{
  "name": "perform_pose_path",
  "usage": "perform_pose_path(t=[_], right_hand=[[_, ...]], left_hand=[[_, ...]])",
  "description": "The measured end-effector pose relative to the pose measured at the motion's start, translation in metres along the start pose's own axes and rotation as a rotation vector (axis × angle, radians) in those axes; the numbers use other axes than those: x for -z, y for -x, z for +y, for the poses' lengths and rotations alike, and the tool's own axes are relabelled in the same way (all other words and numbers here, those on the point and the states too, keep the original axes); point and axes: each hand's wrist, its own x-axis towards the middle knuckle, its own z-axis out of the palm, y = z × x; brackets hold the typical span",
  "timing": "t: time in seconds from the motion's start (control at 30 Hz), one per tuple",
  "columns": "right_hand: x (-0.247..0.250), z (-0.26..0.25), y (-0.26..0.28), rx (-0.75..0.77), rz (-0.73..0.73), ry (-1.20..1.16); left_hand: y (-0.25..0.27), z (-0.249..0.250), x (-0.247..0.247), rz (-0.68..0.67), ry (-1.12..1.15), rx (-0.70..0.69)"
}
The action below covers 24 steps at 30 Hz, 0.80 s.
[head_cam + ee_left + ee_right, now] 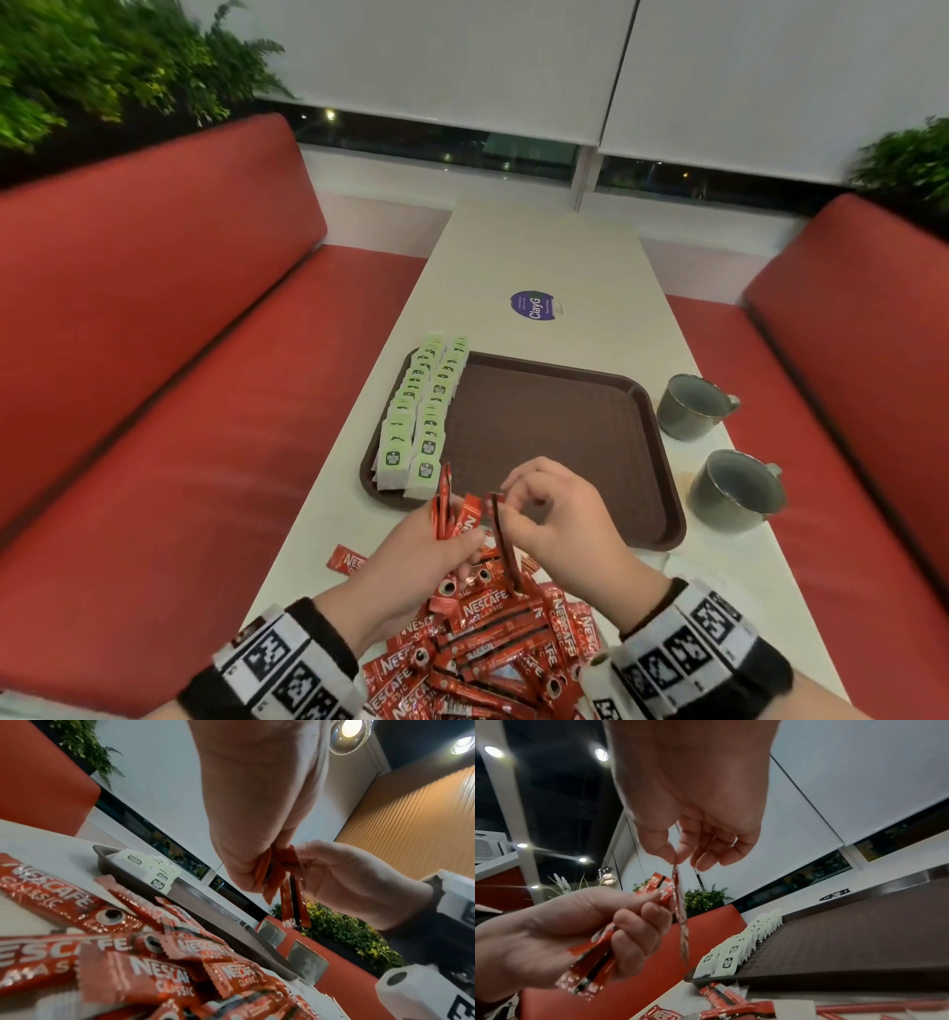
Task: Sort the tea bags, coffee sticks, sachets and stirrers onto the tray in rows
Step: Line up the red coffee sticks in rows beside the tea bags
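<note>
A brown tray (662,462) lies mid-table with two rows of green-and-white tea bags (418,411) along its left side. A heap of red Nescafe coffee sticks (488,647) covers the near table. Above the heap, my left hand (441,545) grips a small bundle of coffee sticks (452,509) upright. My right hand (534,509) pinches the top of a single coffee stick (506,545) that hangs down beside the bundle. In the right wrist view the hanging stick (681,919) dangles from thumb and forefinger next to the left hand's bundle (595,959).
Two grey mugs (693,406) (734,491) stand right of the tray. A round purple sticker (534,306) is on the far table. One loose stick (346,560) lies left of the heap. Red bench seats (154,411) flank the table; a window wall is behind.
</note>
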Motion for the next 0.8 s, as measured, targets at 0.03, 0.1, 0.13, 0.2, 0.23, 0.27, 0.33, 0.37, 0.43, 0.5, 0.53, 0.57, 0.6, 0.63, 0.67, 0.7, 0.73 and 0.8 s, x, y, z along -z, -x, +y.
perform_pose_path(t=[0.03, 0.1, 0.13, 0.2, 0.23, 0.27, 0.33, 0.37, 0.43, 0.5, 0.53, 0.57, 0.6, 0.63, 0.67, 0.7, 0.73, 0.8], right_hand=[[-0.004, -0.001, -0.003, -0.017, 0.022, -0.03], [-0.009, -0.004, -0.011, -0.062, 0.052, -0.099], [-0.011, -0.006, -0.014, -0.077, 0.055, -0.121], [-0.017, -0.014, -0.019, -0.068, 0.042, -0.142], [-0.021, -0.018, -0.02, -0.056, 0.031, -0.15], [-0.024, -0.023, -0.022, -0.045, 0.019, -0.158], [-0.03, -0.029, -0.025, -0.025, 0.015, -0.178], [-0.031, -0.031, -0.027, -0.033, 0.021, -0.195], [-0.031, -0.031, -0.029, -0.124, 0.016, -0.257], [-0.029, -0.027, -0.032, -0.234, -0.056, -0.325], [-0.029, -0.025, -0.032, -0.268, -0.108, -0.344], [-0.029, -0.023, -0.032, -0.291, -0.158, -0.351], [-0.03, -0.022, -0.034, -0.303, -0.201, -0.356], [-0.032, -0.021, -0.035, -0.311, -0.231, -0.358], [-0.034, -0.02, -0.036, -0.316, -0.245, -0.361], [-0.036, -0.02, -0.038, -0.324, -0.247, -0.372], [-0.037, -0.019, -0.04, -0.335, -0.243, -0.392], [-0.038, -0.017, -0.045, -0.369, -0.231, -0.439]], left_hand=[[-0.001, 0.0, 0.0, -0.016, -0.04, -0.024], [-0.004, 0.003, 0.003, -0.021, -0.112, -0.059], [-0.005, 0.004, 0.004, -0.012, -0.13, -0.071], [-0.008, 0.007, 0.005, 0.027, -0.149, -0.106], [-0.009, 0.008, 0.005, 0.054, -0.182, -0.135], [-0.01, 0.008, 0.006, 0.08, -0.213, -0.158], [-0.011, 0.008, 0.011, 0.148, -0.218, -0.18], [-0.011, 0.007, 0.015, 0.174, -0.186, -0.171], [-0.012, 0.003, 0.027, 0.19, -0.01, -0.136], [-0.016, 0.0, 0.041, 0.192, 0.227, -0.1], [-0.018, 0.0, 0.048, 0.184, 0.311, -0.096], [-0.02, 0.0, 0.052, 0.173, 0.357, -0.094], [-0.022, 0.001, 0.057, 0.161, 0.38, -0.092], [-0.025, 0.001, 0.062, 0.152, 0.383, -0.09], [-0.028, 0.002, 0.066, 0.146, 0.379, -0.09], [-0.031, 0.003, 0.069, 0.14, 0.377, -0.089], [-0.034, 0.005, 0.072, 0.133, 0.381, -0.093], [-0.041, 0.008, 0.076, 0.121, 0.386, -0.104]])
